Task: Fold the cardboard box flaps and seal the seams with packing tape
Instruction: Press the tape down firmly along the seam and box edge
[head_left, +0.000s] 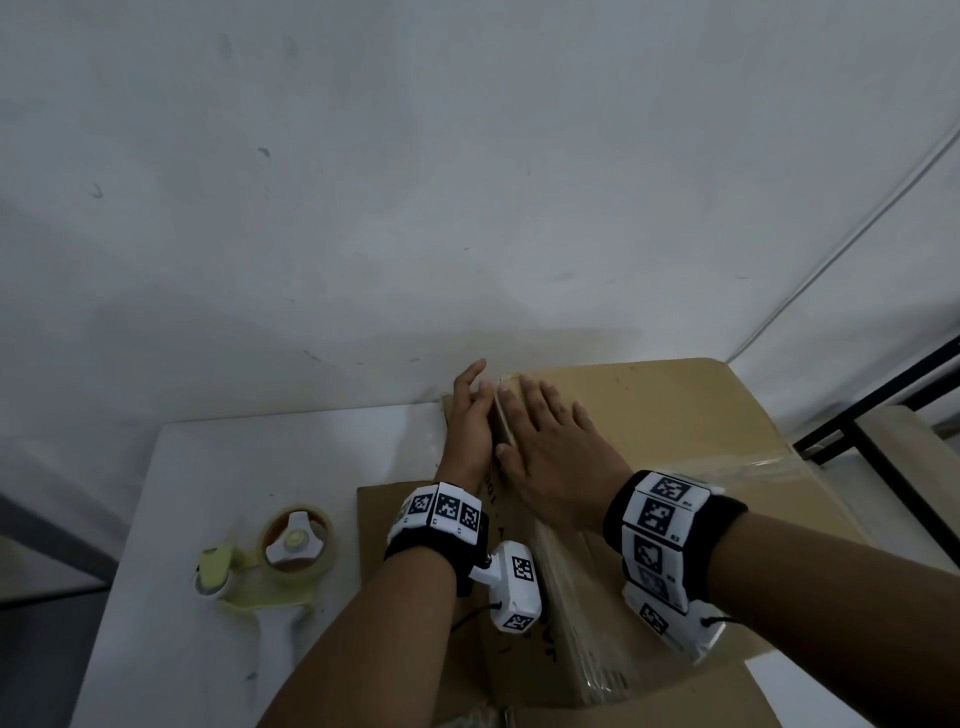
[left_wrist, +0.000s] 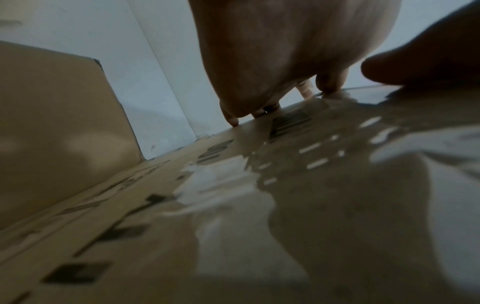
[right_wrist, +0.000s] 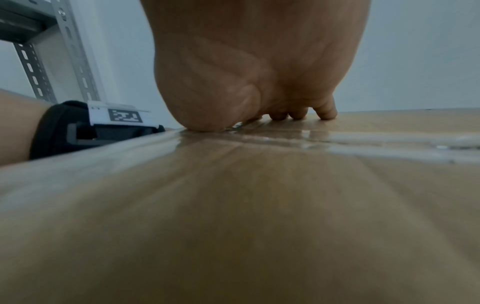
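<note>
A brown cardboard box (head_left: 675, 415) stands on the white table (head_left: 208, 467), with clear packing tape (head_left: 587, 623) running along its long seam toward me. My left hand (head_left: 470, 410) lies flat with straight fingers on the left side of that seam, near the far end. Beside it, my right hand (head_left: 545, 426) presses flat on the right side, fingers spread. In the left wrist view the left hand (left_wrist: 272, 61) touches printed cardboard and shiny tape (left_wrist: 337, 154). From the right wrist, the right hand (right_wrist: 259, 72) rests its palm heel and fingertips on the tape (right_wrist: 389, 142).
A tape dispenser (head_left: 283, 561) with a roll of clear tape lies on the table left of the box. A loose flap (left_wrist: 52, 133) stands at the box's left. A white wall is close behind. A dark metal rack (head_left: 883, 415) stands to the right.
</note>
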